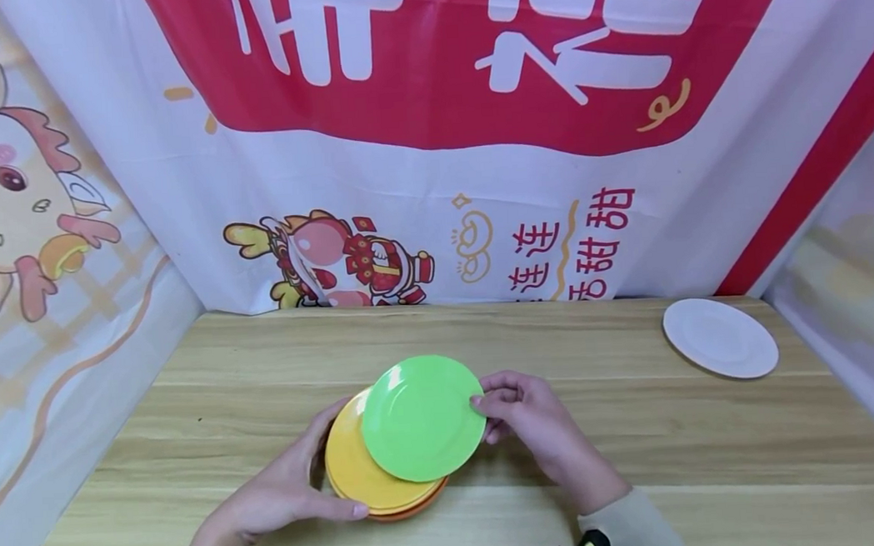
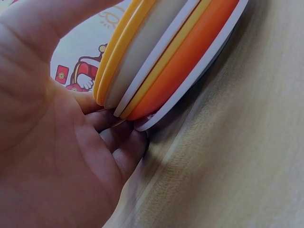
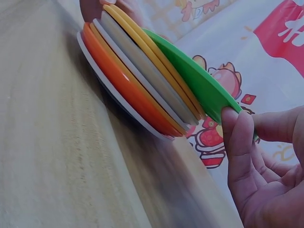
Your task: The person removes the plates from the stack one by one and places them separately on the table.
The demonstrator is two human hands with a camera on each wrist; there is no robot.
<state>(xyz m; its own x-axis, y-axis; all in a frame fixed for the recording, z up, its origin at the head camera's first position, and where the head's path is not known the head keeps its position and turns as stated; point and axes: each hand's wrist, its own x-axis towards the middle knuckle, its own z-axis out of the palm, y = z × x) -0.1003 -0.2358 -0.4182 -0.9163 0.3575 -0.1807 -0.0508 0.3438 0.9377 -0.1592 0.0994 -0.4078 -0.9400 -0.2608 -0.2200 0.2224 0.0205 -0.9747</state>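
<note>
A stack of plates in yellow, grey, white and orange stands on the table, its top yellow plate [image 1: 351, 462] partly covered by a green plate [image 1: 423, 420]. My right hand [image 1: 524, 410] pinches the green plate's right rim between thumb and fingers. In the right wrist view the green plate [image 3: 199, 76] tilts up off the stack toward that hand. My left hand [image 1: 292, 486] grips the stack from the left, thumb at the front rim and fingers round the far side. Seen from the left wrist, its fingers [image 2: 126, 142] curl at the edges of the lower plates, beside an orange plate [image 2: 190, 57].
A white plate [image 1: 721, 337] lies alone at the table's back right. The wooden table [image 1: 561, 340] ends at a printed cloth backdrop [image 1: 431, 181], with further cloth walls at left and right.
</note>
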